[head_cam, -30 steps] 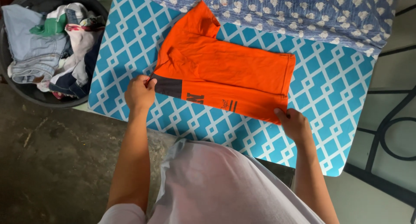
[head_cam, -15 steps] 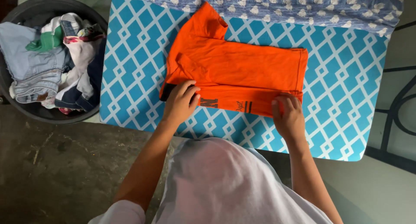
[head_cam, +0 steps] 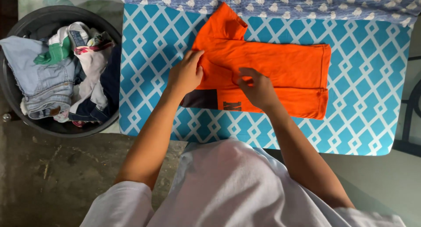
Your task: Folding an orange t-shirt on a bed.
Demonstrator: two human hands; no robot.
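An orange t-shirt (head_cam: 280, 69) with a dark panel lies partly folded on a blue and white patterned board (head_cam: 359, 117). Its near edge is folded up over the body and one sleeve points toward the far side. My left hand (head_cam: 186, 73) presses flat on the shirt's left part, near the sleeve. My right hand (head_cam: 256, 87) rests on the folded strip at the middle, fingers bent and touching the cloth. Neither hand lifts the shirt off the board.
A round dark basket (head_cam: 13, 100) at the left holds several crumpled clothes, with jeans (head_cam: 41, 84) on top. A blue cloth with white shapes (head_cam: 307, 3) lies along the board's far edge. Bare concrete floor (head_cam: 52, 178) lies below the basket.
The near edge of the shirt has been folded up over the body. Both hands moved inward from the shirt's two ends to its left and middle parts.
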